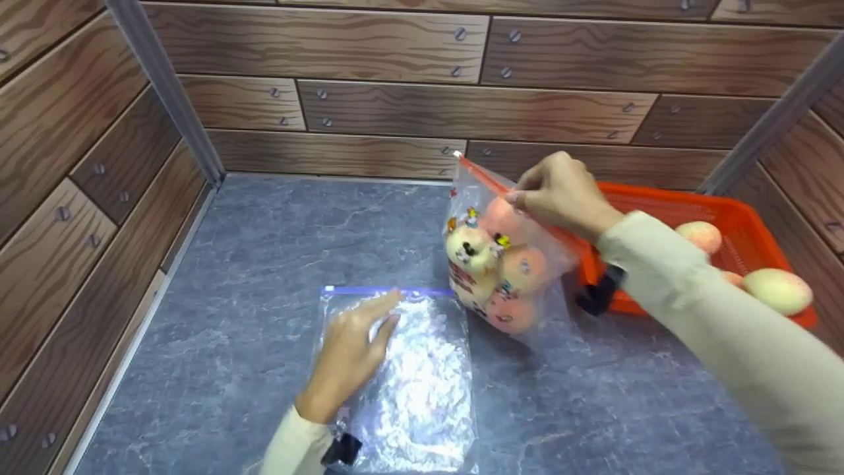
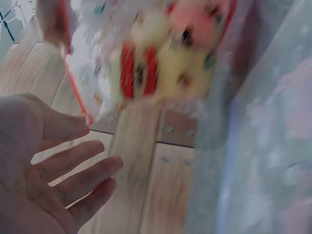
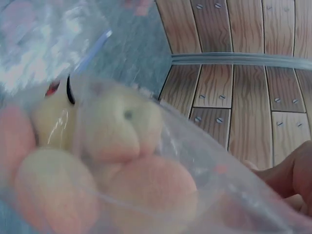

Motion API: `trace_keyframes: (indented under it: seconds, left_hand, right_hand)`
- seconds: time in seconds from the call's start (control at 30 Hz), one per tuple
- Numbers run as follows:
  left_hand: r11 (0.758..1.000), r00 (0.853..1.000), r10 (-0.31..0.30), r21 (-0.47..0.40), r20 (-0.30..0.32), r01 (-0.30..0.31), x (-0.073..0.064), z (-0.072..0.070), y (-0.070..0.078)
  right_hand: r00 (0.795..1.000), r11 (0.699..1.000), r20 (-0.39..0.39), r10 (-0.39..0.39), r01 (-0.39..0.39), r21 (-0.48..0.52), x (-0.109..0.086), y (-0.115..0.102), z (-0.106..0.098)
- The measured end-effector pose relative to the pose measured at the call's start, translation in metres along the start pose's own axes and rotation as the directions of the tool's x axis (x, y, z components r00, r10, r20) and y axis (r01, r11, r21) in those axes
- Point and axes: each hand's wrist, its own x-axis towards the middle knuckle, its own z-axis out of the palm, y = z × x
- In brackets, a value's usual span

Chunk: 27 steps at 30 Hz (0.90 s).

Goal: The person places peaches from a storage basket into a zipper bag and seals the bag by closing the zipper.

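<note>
Near the middle of the head view, my right hand (image 1: pixel 564 194) pinches the red-zip top edge of a clear zip bag (image 1: pixel 478 178) printed with small cartoon figures. Several peaches (image 1: pixel 523 267) fill the bag, which hangs tilted above the table. My left hand (image 1: pixel 356 346) holds nothing, its fingers extended over a second clear zip bag (image 1: pixel 422 389) with a purple zip, lying flat. The left wrist view shows the left fingers (image 2: pixel 85 180) spread apart from the blurred filled bag (image 2: pixel 141 68). In the right wrist view, peaches (image 3: pixel 151 195) press against the plastic.
An orange-red plastic basket (image 1: pixel 758 224) stands at the right with several peaches (image 1: pixel 778 291) in it. Wood-patterned walls (image 1: pixel 382 109) close off the back and both sides. The grey marbled tabletop (image 1: pixel 277 244) stretches to the left of the bags.
</note>
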Motion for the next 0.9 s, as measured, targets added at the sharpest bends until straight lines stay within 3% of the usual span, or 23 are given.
trace_keyframes:
  seconds: [0.17,0.23,0.3,0.37,0.43,0.5,0.57,0.7,0.9]
  left_hand:
    - [0.998,0.997,-0.067,-0.009,0.037,0.067,-0.013,0.002,-0.001]
    - [0.997,0.997,-0.074,-0.011,0.016,0.075,-0.014,0.001,-0.001]
    - [0.996,0.997,-0.083,-0.009,0.001,0.083,-0.015,0.000,-0.001]
    - [0.996,0.996,-0.088,-0.006,-0.001,0.088,-0.017,-0.001,-0.001]
    - [0.995,0.995,-0.100,-0.002,0.007,0.100,-0.021,-0.003,-0.002]
    - [0.993,0.992,-0.122,0.001,0.019,0.122,-0.024,-0.006,-0.005]
    - [0.990,0.989,-0.137,-0.014,0.045,0.138,-0.028,-0.006,-0.007]
    - [0.985,0.984,-0.167,-0.032,0.064,0.169,-0.032,-0.007,-0.013]
    - [0.981,0.978,-0.183,-0.041,0.096,0.188,-0.025,-0.008,-0.019]
  right_hand:
    - [0.996,0.991,0.020,0.089,-0.091,0.101,0.041,-0.025,0.034]
    - [0.992,0.974,0.015,0.128,-0.129,0.188,0.058,-0.035,0.049]
    - [0.988,0.938,-0.001,0.152,-0.144,0.315,0.074,-0.041,0.065]
    - [0.985,0.866,-0.009,0.174,-0.148,0.478,0.088,-0.040,0.081]
    - [0.982,0.767,-0.002,0.188,-0.145,0.625,0.100,-0.031,0.097]
    - [0.978,0.673,0.009,0.207,-0.149,0.724,0.110,-0.016,0.112]
    - [0.968,0.609,0.011,0.249,-0.166,0.775,0.111,0.009,0.122]
    - [0.949,0.568,-0.018,0.315,-0.174,0.804,0.105,0.053,0.129]
    - [0.928,0.600,0.021,0.371,-0.257,0.758,0.090,0.106,0.119]
